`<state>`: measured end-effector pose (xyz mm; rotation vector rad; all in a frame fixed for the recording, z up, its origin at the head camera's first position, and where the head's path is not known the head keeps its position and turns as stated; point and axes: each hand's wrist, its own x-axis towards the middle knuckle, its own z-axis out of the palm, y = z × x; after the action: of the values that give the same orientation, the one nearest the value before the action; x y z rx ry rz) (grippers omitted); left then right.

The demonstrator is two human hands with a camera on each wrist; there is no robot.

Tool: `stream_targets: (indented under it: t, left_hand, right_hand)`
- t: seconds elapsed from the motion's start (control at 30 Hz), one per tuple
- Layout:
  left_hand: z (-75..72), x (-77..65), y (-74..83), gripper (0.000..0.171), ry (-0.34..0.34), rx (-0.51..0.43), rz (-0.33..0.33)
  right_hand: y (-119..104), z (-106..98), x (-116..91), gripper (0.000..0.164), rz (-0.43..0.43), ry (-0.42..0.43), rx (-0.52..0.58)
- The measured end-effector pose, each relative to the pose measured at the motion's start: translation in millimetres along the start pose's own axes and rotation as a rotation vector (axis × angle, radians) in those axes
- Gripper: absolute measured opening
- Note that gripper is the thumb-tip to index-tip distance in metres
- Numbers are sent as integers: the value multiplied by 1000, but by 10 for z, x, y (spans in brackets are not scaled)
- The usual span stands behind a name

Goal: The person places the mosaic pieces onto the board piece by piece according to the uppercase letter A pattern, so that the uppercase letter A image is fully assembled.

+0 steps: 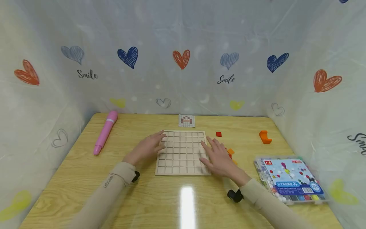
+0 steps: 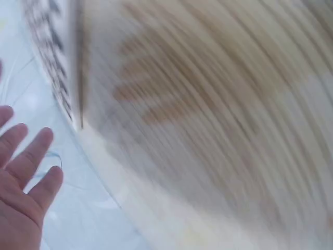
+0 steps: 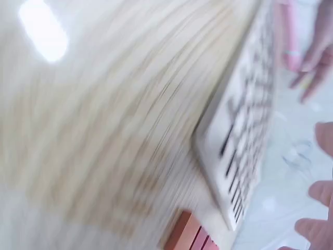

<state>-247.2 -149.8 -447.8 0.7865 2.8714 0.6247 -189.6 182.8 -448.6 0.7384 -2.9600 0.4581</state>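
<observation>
A square pale wooden board (image 1: 180, 160), divided into a grid of shallow compartments, lies on the table between both hands. At its left edge is my left hand (image 1: 148, 147), palm down with the fingers extended and holding nothing. Over the right edge spreads my right hand (image 1: 218, 157), fingers apart, nothing in its grasp. Orange tiles (image 1: 231, 151) and red ones lie beside the right hand, partly hidden by it. In the left wrist view the left hand's fingers (image 2: 39, 151) look straight and apart, near the board's edge (image 2: 78, 62).
A red tile (image 1: 218, 134) lies beyond the right hand. Behind the board is a small pixel-pattern card (image 1: 186, 121). A pink stick (image 1: 105, 132) with a rounded end lies left. An orange holder-like piece (image 1: 265, 137) and a clear box of colored parts (image 1: 291, 178) are right.
</observation>
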Motion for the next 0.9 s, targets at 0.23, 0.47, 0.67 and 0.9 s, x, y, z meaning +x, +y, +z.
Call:
stream_targets:
  t: [0.23, 0.47, 0.67, 0.9]
  left_hand:
    - [38, 80, -63, 54, 45, -333, -124]
    - [101, 109, -152, 48, 55, -358, -138]
    - [102, 96, -198, 46, 58, -378, -171]
    - [74, 108, -176, 44, 67, -356, -180]
  right_hand:
    - [83, -140, -251, 59, 153, 143, 320]
    - [262, -218, -480, 54, 244, 207, 388]
    - [378, -216, -618, 51, 381, 194, 458]
    - [458, -176, -771, 47, 462, 168, 457]
